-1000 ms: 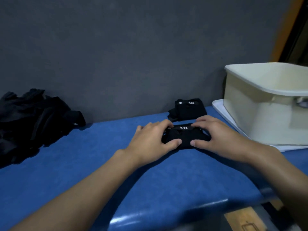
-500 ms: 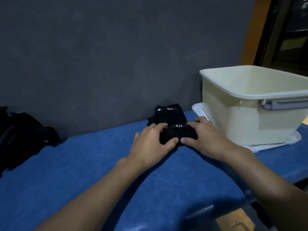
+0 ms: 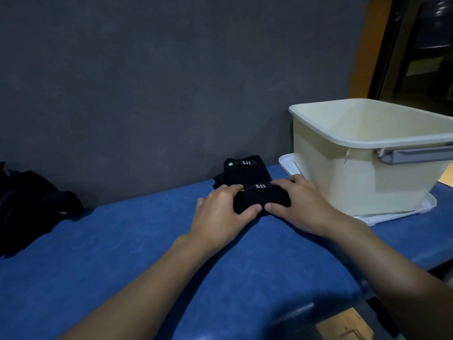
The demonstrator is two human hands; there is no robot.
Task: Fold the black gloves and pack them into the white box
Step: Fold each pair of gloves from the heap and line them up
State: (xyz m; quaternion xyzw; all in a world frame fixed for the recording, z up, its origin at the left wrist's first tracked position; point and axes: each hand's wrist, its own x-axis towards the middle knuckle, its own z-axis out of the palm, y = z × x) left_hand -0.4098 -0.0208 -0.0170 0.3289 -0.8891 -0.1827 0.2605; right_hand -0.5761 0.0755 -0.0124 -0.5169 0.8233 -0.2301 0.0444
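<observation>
At frame centre a folded black glove (image 3: 261,198) lay on the blue table (image 3: 122,241), just left of the white box (image 3: 343,173). Lifted loosely, the bundle could spring open. The left hand (image 3: 220,214) and right hand (image 3: 304,204) gripped its sides, thumbs nearly touching, forearms stretched forward.

"5.11" on held folded glove (image 3: 261,196), "5.11" on rear folded glove (image 3: 245,171)

The white box (image 3: 343,173) stands open and upright. Just left of it lies a folded black glove (image 3: 261,198). A second folded glove (image 3: 245,171) touches it from behind.
</observation>
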